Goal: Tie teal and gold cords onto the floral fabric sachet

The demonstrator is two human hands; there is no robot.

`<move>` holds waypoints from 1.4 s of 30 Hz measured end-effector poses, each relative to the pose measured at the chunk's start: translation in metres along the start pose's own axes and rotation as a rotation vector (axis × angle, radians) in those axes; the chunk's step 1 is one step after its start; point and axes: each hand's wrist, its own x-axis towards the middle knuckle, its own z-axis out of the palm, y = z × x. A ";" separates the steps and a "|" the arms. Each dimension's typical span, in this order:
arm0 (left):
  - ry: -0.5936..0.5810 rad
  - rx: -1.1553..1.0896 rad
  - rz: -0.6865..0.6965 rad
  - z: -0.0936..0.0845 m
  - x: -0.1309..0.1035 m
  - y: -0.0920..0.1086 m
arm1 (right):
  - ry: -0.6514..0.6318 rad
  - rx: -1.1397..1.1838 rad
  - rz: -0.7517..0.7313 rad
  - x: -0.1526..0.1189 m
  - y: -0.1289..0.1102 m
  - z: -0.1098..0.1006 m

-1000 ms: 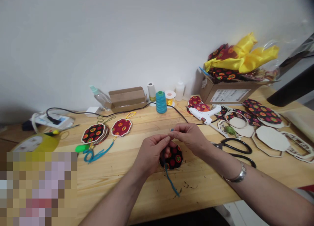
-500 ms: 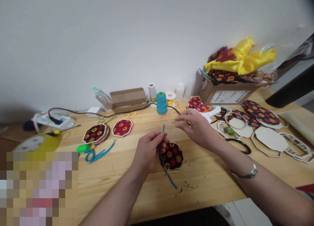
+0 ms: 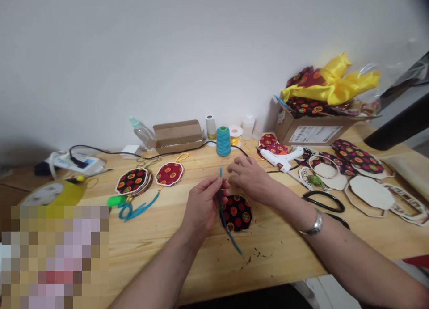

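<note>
My left hand (image 3: 205, 204) pinches a thin bundle of teal thread (image 3: 235, 244) between thumb and fingers. One short end of it sticks up above the fingertips, and a longer end hangs down past the hand. My right hand (image 3: 252, 182) is close beside the left one, its fingers bent and apart, with nothing visible in them. Below both hands lies a round black fabric piece (image 3: 238, 214) with a red, orange and green flower pattern, partly hidden by the left hand. A cone of teal thread (image 3: 223, 141) stands upright behind the hands.
A white glue gun (image 3: 282, 158) lies right of my right hand, near black-handled scissors (image 3: 324, 201) and pale cut-out shapes (image 3: 371, 192). Left are patterned pendants (image 3: 169, 173) and a green object (image 3: 116, 201). A cardboard box (image 3: 311, 130) with fabric stands behind. Dark scraps dot the table (image 3: 187, 275).
My right hand has moved left and down from beside the glue gun to near my left fingertips. The left hand keeps its pinch on the thread. The view has shifted slightly.
</note>
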 end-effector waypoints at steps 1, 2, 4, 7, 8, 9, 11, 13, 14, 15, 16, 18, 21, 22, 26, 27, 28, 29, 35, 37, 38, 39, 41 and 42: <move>0.002 -0.003 0.002 0.000 0.000 0.000 | 0.001 -0.004 -0.015 0.000 0.000 0.001; 0.004 -0.007 0.006 0.000 0.000 0.000 | 0.003 -0.010 -0.024 0.000 0.001 0.001; 0.005 -0.021 0.016 0.001 0.000 -0.001 | 0.001 -0.015 -0.035 0.000 0.001 0.003; 0.023 -0.049 0.028 0.001 0.001 -0.002 | 0.010 -0.001 -0.031 -0.001 0.001 0.009; 0.032 -0.059 0.035 0.000 0.002 -0.002 | 0.022 0.013 -0.019 -0.002 0.001 0.012; 0.040 -0.069 0.044 0.000 0.002 -0.003 | 0.043 0.038 -0.001 -0.003 0.001 0.014; 0.051 -0.080 0.063 -0.001 0.003 -0.003 | 0.111 0.142 0.049 -0.005 0.002 0.018; 0.054 -0.081 0.075 -0.002 0.004 -0.003 | 0.198 0.317 0.119 -0.006 0.003 0.019; 0.054 -0.081 0.079 -0.003 0.005 -0.003 | 0.243 0.414 0.165 -0.007 0.004 0.018; 0.054 -0.083 0.081 -0.003 0.005 -0.003 | 0.281 0.508 0.212 -0.007 0.004 0.017; 0.054 -0.085 0.083 -0.004 0.005 -0.003 | 0.311 0.594 0.260 -0.008 0.004 0.015; 0.053 -0.085 0.078 -0.004 0.005 -0.003 | 0.348 0.748 0.370 -0.007 0.004 0.013; 0.051 -0.080 0.059 -0.004 0.005 -0.004 | 0.328 0.976 0.583 -0.006 0.001 0.010; 0.047 -0.077 0.054 -0.004 0.005 -0.005 | 0.313 1.037 0.651 -0.005 -0.001 0.008; 0.037 -0.077 0.039 -0.003 0.005 -0.006 | 0.245 1.189 0.776 -0.004 -0.009 -0.001; 0.038 -0.078 0.031 -0.003 0.005 -0.006 | 0.243 1.210 0.776 -0.004 -0.012 -0.003; 0.035 -0.078 0.025 -0.003 0.004 -0.006 | 0.252 1.217 0.763 -0.004 -0.015 -0.005; 0.033 -0.070 0.013 -0.003 0.004 -0.006 | 0.275 1.202 0.741 -0.005 -0.018 -0.006; -0.042 -0.061 -0.026 -0.006 0.003 -0.008 | 0.399 0.786 0.544 -0.010 -0.038 -0.004; -0.083 -0.068 -0.049 -0.007 0.004 -0.009 | 0.385 0.691 0.474 -0.011 -0.043 -0.001; -0.099 -0.071 -0.061 -0.007 0.004 -0.009 | 0.370 0.656 0.444 -0.012 -0.044 0.000; -0.112 -0.076 -0.072 -0.007 0.004 -0.009 | 0.357 0.626 0.417 -0.012 -0.046 0.001; -0.128 -0.088 -0.092 -0.007 0.005 -0.010 | 0.344 0.578 0.374 -0.012 -0.046 0.002; -0.132 -0.094 -0.098 -0.007 0.005 -0.010 | 0.346 0.561 0.359 -0.012 -0.046 0.003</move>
